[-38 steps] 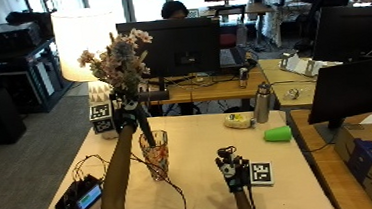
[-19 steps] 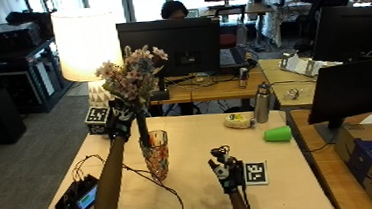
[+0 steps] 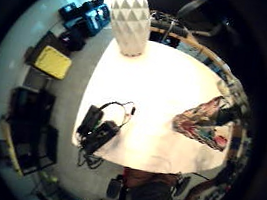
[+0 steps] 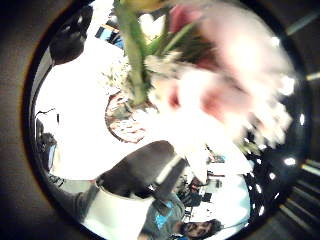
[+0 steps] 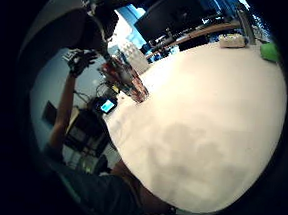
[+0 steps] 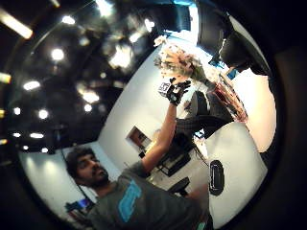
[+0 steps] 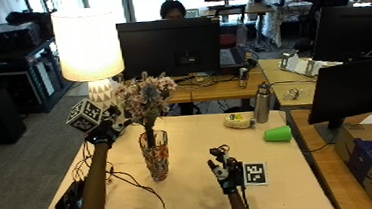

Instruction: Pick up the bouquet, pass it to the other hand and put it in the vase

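Table (image 7: 278,177): broad, pale, matte top, rounded at the corners; bears all items below.

Lamp (image 7: 88,44): tall cream drum shade, lit, on a white faceted base (image 3: 130,21) patterned in raised triangles; stands at the far left corner of the table.

Bouquet (image 7: 144,95): loose cluster of small pink, white and bluish blossoms on green stems, soft and ragged in outline. Stands upright with its stems down inside the vase, the heads spread above the rim.

Vase (image 7: 155,159): narrow, upright, tapering glass, its wall covered in a mottled red and multicoloured pattern; stands left of the table's centre.

Bottle (image 7: 262,103): slim metallic cylinder with dark cap, at the far edge.

Left hand (image 7: 105,133): raised just left of the bouquet at blossom height, beside the flowers; whether its fingers touch them cannot be told from any view.

Right hand (image 7: 224,169): above the table right of the vase, apart from it, fingers straight and spread, holding nothing.

Cup (image 7: 277,134): small green cone, lying on its side near the right edge.
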`<state>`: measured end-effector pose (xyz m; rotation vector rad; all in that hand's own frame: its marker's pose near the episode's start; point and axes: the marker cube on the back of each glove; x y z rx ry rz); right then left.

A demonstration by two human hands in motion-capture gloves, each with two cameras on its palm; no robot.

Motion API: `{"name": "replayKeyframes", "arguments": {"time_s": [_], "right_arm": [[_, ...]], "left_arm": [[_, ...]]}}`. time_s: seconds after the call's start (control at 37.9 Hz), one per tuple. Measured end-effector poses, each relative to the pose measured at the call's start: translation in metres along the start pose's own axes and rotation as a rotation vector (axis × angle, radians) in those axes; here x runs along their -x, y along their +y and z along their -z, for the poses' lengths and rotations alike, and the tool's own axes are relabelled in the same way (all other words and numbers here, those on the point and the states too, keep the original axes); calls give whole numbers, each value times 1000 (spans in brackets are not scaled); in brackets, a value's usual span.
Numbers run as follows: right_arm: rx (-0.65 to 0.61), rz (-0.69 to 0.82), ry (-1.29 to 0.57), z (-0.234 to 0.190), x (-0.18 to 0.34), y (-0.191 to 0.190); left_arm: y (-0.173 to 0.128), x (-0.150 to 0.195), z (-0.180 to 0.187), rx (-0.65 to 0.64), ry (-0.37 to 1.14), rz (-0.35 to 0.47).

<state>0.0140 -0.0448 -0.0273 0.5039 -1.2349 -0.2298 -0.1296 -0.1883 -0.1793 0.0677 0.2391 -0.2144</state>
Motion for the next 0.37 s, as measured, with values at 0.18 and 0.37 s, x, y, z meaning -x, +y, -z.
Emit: {"name": "replayKeyframes", "arguments": {"time_s": [0.18,0.37], "right_arm": [[2,-79,-67,-5,8,4],[-1,-7,-42,-8,7,1]], "left_arm": [[22,0,33,-47,477,-101],[39,0,58,-155,716,-314]]}}
